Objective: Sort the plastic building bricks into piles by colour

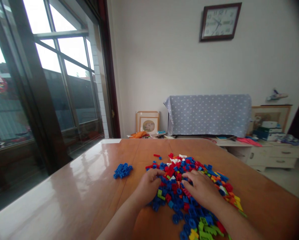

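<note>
A mixed pile of plastic building bricks [175,186], mostly blue and red with some white, green, orange and yellow, spreads over the wooden table. My left hand [149,186] is at the pile's left side, thumb and forefinger apart, fingertips over the bricks; I see nothing held in it. On the pile's right part rests my right hand [203,188], its fingers bent and spread among the bricks, with no piece visible in its grasp. Left of my left hand lies a separate small heap of blue bricks [123,170].
The glossy brown table [89,190] reaches toward the wall, with a white sheet [111,141] at its far left corner. Behind it stand a cloth-covered object [209,115] and a white cabinet [271,156]. Glass doors [64,83] are on the left.
</note>
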`<state>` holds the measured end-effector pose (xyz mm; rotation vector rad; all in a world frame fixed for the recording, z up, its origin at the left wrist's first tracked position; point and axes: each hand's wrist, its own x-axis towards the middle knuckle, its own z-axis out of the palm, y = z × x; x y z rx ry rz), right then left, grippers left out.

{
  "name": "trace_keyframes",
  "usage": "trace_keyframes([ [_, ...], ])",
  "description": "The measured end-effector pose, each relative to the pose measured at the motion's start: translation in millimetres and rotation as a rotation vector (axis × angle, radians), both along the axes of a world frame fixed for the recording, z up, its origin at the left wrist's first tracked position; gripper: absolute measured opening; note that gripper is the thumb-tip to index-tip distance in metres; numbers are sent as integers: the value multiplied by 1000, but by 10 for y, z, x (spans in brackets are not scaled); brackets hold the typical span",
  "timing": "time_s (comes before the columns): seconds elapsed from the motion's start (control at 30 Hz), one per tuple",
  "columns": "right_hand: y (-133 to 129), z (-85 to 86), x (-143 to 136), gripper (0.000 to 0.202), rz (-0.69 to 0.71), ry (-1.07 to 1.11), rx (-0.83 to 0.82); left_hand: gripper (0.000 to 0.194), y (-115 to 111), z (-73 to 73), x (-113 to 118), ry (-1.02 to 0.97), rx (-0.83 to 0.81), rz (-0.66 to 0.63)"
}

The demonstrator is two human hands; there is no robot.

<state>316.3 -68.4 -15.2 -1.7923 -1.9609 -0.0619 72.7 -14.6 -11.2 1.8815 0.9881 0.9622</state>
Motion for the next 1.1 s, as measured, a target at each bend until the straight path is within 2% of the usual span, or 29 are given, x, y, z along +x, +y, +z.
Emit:
trace_keyframes([
  [0.13, -5, -32, -78, 22, 19, -1, -60, 36, 14, 24, 4, -285, -338, -80],
  [0.27, 7, -30, -89, 15, 15, 40, -57, 37, 0, 53, -19, -402, -440, -125],
  [0.4, 2, 19, -125, 15, 9, 226, -11, 41, -10, 45, -1, -441, -397, -148],
  [0.53, -50, 73, -271, 16, 172, 615, -63, 39, -7, -6, 59, -459, -355, -186],
  [0.67, -117, 90, -410, 15, 306, 821, -142, 38, -41, -42, 105, -425, -320, -263],
  [0.8, -131, 51, -445, 15, 336, 883, -206, 37, -118, -16, 109, -283, -230, -300],
  [0.97, -94, -29, -438, 19, 362, 862, -222, 33, -223, 81, 84, -24, -28, -206],
  [1.1, -96, -45, -439, 23, 347, 777, -219, 27, -220, 104, 44, 112, 84, -170],
])
